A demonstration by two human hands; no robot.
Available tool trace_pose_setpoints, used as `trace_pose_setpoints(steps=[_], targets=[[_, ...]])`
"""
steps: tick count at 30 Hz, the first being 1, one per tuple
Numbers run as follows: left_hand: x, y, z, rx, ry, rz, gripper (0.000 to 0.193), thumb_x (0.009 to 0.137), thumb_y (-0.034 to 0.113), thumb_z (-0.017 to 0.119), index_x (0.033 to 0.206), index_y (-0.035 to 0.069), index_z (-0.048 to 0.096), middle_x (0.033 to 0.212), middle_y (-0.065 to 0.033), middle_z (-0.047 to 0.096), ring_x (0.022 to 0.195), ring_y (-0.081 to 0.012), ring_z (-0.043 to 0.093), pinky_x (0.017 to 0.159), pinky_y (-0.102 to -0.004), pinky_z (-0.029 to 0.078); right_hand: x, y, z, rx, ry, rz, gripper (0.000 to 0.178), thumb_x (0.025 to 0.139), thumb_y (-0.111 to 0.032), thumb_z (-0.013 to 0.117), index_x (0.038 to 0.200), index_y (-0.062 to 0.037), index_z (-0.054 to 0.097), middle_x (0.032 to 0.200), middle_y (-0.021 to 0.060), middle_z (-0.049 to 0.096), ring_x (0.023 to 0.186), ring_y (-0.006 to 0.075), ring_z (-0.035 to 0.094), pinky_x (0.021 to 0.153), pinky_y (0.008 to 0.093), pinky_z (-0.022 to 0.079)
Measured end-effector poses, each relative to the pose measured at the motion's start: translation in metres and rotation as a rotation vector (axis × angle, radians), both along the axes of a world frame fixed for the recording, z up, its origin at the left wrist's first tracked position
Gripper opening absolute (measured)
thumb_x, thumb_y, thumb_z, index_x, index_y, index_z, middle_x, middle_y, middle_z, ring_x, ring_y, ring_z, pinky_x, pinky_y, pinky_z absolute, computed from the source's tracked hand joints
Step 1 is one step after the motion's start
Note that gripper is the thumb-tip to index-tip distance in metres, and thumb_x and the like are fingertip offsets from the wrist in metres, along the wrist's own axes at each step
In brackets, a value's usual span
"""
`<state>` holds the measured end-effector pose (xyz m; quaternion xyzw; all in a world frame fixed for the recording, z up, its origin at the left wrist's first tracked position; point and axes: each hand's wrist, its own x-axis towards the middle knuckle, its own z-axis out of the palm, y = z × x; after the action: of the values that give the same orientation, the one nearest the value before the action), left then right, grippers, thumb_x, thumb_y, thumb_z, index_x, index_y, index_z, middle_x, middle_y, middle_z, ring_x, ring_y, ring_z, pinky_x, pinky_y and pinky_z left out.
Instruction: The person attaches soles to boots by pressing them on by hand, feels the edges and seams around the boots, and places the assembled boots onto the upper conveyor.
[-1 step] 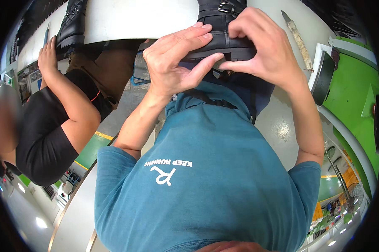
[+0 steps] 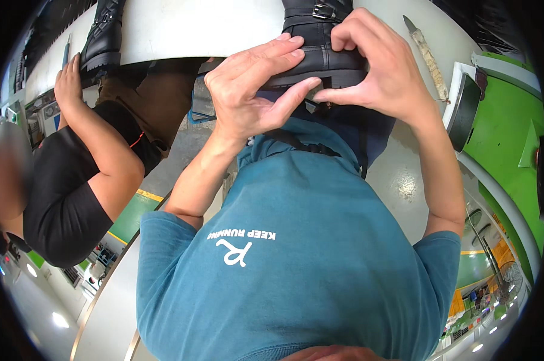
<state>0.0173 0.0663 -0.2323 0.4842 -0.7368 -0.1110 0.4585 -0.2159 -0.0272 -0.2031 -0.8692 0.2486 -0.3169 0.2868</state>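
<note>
A black leather boot (image 2: pixel 317 57) with straps and a buckle lies at the far edge of the white table, its thick dark sole toward me. My left hand (image 2: pixel 248 84) has its fingers stretched along the boot's left side, the thumb reaching to the sole. On the other side, my right hand (image 2: pixel 383 69) curls its fingers against the boot, with its thumb below the sole edge. The two thumb tips nearly meet. Between them a small greyish patch shows, too unclear to name.
A knife with a wrapped handle (image 2: pixel 428 60) lies on the table to the right, near a dark tray-like object (image 2: pixel 464 114). At left, a co-worker in a black shirt (image 2: pixel 73 186) has a hand by another black boot (image 2: pixel 103 39). The white tabletop (image 2: pixel 193 27) runs between the boots.
My right hand's curled fingers have shifted very slightly to the right, baring a bit more of the boot. My left hand stays in place.
</note>
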Motion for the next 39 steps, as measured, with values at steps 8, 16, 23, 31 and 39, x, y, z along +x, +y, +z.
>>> trace_pose_setpoints(steps=[8,16,23,31,39], targets=[[-0.002,-0.006,0.002,-0.052,-0.042,0.013,0.042,0.070,0.011,0.101,0.107,0.002,0.084,0.116,-0.0167,0.085,0.112,-0.0319,0.083,0.097,-0.0392,0.065,-0.005,0.000,-0.014,0.167,0.078,-0.116,0.071,0.052,-0.039,0.108,0.100,-0.0099,0.065,0.098,0.0023,0.063,0.087,0.0234,0.066,0.075,0.0384,0.054],[0.007,0.005,-0.011,-0.122,0.065,-0.013,0.042,0.072,0.015,0.101,0.108,0.004,0.083,0.118,-0.0152,0.085,0.116,-0.0329,0.082,0.100,-0.0413,0.064,0.007,0.015,-0.026,0.970,-0.614,-0.561,0.059,0.106,-0.031,0.080,0.152,-0.0025,0.057,0.141,0.0153,0.068,0.132,0.0190,0.065,0.105,0.0343,0.055],[0.030,0.011,0.015,0.032,0.241,-0.069,0.066,0.068,0.017,0.105,0.127,0.003,0.079,0.131,-0.0177,0.081,0.131,-0.0353,0.074,0.115,-0.0453,0.056,0.008,0.037,-0.022,1.042,-0.740,-0.369,0.049,0.107,-0.018,0.078,0.146,0.0036,0.059,0.127,0.0130,0.075,0.112,0.0152,0.072,0.099,0.0320,0.058],[0.032,0.020,0.026,0.190,0.764,-0.356,0.073,0.065,0.017,0.107,0.128,-0.003,0.076,0.127,-0.0248,0.078,0.125,-0.0347,0.074,0.112,-0.0471,0.058,-0.016,0.068,0.016,0.906,-0.879,-0.412,0.048,0.112,-0.017,0.066,0.155,0.0012,0.057,0.140,0.0102,0.071,0.126,0.0170,0.068,0.114,0.0326,0.050],[0.031,0.008,0.037,0.190,0.661,-0.357,0.067,0.072,0.014,0.103,0.131,-0.001,0.075,0.139,-0.0217,0.073,0.135,-0.0318,0.069,0.119,-0.0462,0.053,-0.018,0.071,0.034,0.470,-0.805,-0.425,0.043,0.110,-0.017,0.067,0.147,0.0027,0.059,0.134,0.0109,0.070,0.122,0.0193,0.067,0.112,0.0359,0.049]])
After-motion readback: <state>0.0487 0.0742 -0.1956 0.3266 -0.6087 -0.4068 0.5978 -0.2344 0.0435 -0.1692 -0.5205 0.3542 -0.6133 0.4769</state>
